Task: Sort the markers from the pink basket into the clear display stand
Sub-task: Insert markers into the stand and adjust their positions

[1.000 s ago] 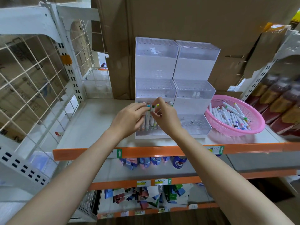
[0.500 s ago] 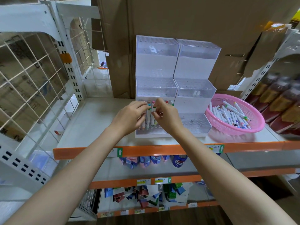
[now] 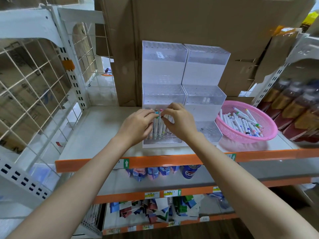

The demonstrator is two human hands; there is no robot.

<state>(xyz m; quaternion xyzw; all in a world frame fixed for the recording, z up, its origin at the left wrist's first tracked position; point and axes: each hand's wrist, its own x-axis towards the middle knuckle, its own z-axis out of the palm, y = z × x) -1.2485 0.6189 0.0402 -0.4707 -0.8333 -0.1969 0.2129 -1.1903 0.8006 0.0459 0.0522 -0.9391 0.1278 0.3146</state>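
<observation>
A clear stepped display stand (image 3: 164,71) with three tiers stands on the shelf. Several white markers (image 3: 159,125) with coloured caps stand upright in its lowest left tier. My left hand (image 3: 138,125) and my right hand (image 3: 177,121) meet over these markers, fingertips pinching their capped tops. Which marker each hand pinches is hard to tell. The pink basket (image 3: 264,121) sits to the right of the stand, with several loose markers (image 3: 241,122) lying inside.
Cardboard boxes (image 3: 189,23) stand behind the stand. A white wire grid panel (image 3: 34,94) closes off the left. Brown bottles (image 3: 296,107) line the right. The shelf has an orange front edge (image 3: 155,161), with packets on lower shelves.
Both hands have stayed at the marker tops in the lowest left tier, shifting only slightly. The view has tilted a little.
</observation>
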